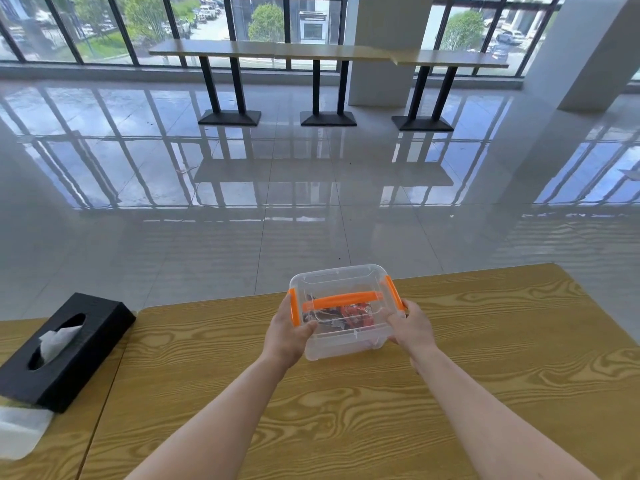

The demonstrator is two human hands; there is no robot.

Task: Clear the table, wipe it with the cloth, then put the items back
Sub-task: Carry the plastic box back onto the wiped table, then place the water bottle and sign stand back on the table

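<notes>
Item: clear storage box (341,311), orange handle and side latches, lidded, small dark and red contents; at 12 o'clock near the far edge of the tabletop (485,341).
Grip: left hand (285,336) and right hand (412,329) clasp opposite ends, fingers curled around the walls.
Also: black tissue box (65,348), 9 o'clock.
Handling advice: keep the box level and support its base.
</notes>
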